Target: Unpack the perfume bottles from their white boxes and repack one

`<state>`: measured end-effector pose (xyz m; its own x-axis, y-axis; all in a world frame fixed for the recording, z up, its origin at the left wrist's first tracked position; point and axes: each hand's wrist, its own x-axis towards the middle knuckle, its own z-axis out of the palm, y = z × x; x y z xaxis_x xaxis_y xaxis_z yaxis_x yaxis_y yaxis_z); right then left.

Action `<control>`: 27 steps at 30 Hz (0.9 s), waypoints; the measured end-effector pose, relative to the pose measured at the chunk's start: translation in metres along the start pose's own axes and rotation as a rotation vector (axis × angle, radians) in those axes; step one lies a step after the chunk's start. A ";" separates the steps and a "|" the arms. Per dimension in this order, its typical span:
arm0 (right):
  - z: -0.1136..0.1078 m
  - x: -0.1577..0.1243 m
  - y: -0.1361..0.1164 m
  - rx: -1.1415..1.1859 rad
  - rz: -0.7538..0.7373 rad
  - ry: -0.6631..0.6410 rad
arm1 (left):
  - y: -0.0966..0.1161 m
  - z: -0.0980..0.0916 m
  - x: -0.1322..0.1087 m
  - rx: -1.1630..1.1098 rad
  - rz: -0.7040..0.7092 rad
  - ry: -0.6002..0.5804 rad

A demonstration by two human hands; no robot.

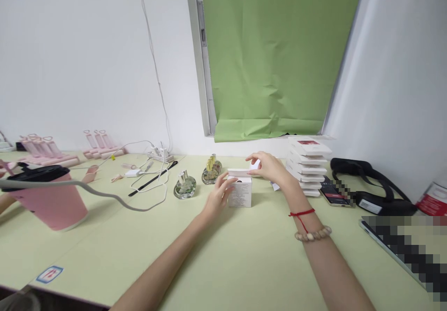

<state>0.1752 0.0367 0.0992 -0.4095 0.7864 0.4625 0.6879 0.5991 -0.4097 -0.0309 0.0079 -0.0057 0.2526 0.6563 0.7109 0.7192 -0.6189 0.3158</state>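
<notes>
A small white box (240,194) with printed text on its front stands upright on the table, its top flap raised. My left hand (218,195) holds the box at its upper left side, fingers bent over the top edge. At the flap's right end, my right hand (267,166) has its thumb near the edge and its fingers curved apart; whether it grips the flap is unclear. Left of the box are a glass bottle (185,186) with a silver top and a row of bottles (211,171) with gold tops. White boxes (307,164) are stacked to the right.
A pink cup (52,204) with a black lid and a grey cable stand at the left. Pink holders (101,144), a power strip (160,156) and a black strap (152,179) lie further back. A phone (335,192), black headgear (380,194) and a tablet (394,255) occupy the right.
</notes>
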 end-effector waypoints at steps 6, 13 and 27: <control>0.007 0.002 0.002 -0.030 0.016 -0.061 | 0.000 0.000 -0.002 0.028 0.014 -0.023; 0.015 0.003 -0.001 0.085 -0.043 -0.202 | 0.013 0.008 -0.006 0.216 -0.013 0.175; 0.010 0.004 0.005 0.285 -0.023 -0.300 | 0.018 0.005 -0.004 0.214 0.080 0.111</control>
<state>0.1710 0.0439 0.0915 -0.6081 0.7562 0.2418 0.5001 0.6014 -0.6230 -0.0153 -0.0036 -0.0056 0.2496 0.5503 0.7968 0.8234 -0.5537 0.1244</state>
